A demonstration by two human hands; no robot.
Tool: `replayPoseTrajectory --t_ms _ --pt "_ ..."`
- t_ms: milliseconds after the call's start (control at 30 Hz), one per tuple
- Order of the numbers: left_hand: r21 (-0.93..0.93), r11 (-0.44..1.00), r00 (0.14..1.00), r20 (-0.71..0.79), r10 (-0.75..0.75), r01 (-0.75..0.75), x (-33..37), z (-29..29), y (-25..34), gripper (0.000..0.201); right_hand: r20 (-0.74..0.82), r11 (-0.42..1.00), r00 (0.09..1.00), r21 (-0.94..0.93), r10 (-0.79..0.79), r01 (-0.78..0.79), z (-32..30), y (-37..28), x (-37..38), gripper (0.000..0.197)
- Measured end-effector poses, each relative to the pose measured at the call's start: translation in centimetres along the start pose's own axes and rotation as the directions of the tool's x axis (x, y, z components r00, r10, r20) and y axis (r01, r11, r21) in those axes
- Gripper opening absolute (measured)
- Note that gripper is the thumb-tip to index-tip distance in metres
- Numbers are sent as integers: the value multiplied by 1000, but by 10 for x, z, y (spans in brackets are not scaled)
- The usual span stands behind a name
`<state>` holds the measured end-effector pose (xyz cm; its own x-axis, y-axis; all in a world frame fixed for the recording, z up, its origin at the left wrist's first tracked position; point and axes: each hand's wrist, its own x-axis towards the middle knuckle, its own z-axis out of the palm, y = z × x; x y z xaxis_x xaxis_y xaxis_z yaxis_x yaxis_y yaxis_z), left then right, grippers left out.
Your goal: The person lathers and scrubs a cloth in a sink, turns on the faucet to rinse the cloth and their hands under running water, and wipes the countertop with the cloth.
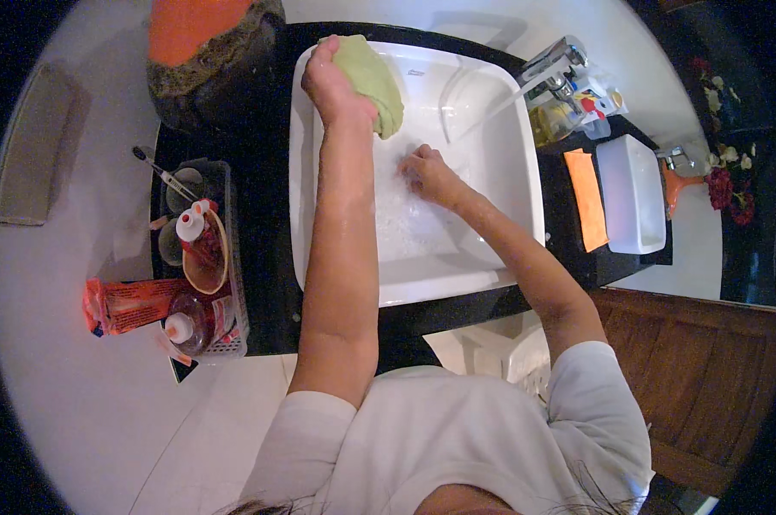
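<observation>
At the far left corner of the white basin (439, 285), my left hand (334, 87) clasps a green cloth (371, 84), soft and loosely folded against the hard, glossy glaze. My right hand (431, 176) is curled low over the basin floor; I can't tell whether its grip pinches anything. I'd spread the limp cloth flatter and press evenly round that curved corner, minding the slippery wet sides.

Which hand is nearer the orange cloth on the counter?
Right. The right hand is in the white sink, across its right rim from the orange cloth; the left hand, holding a green cloth, is farther, by the sink's far-left corner.
</observation>
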<state>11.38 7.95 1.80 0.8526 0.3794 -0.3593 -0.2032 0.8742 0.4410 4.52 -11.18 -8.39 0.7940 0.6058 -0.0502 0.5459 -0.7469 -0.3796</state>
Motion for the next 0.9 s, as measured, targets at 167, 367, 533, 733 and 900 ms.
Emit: replayPoseTrajectory --t_ms 167,367,533,733,900 --pt "-15 999 999 -17 -50 49 -4 0 4 25 4 998 1000 52 25 -26 -7 -8 2 17" --pt "13 1000 1000 -21 22 -22 -4 1 2 26 65 999 997 -22 39 -38 -13 -11 8 12" --pt "42 999 999 -46 -4 6 -9 1 3 26 28 999 1000 -36 -3 4 8 2 4 12" --pt "23 1000 1000 23 19 -20 -3 -3 2 25 -94 999 995 23 41 -39 5 -9 -5 12" --pt "54 999 1000 -30 6 -4 -10 1 2 25 -164 993 981 -23 108 -113 14 -18 -6 13"
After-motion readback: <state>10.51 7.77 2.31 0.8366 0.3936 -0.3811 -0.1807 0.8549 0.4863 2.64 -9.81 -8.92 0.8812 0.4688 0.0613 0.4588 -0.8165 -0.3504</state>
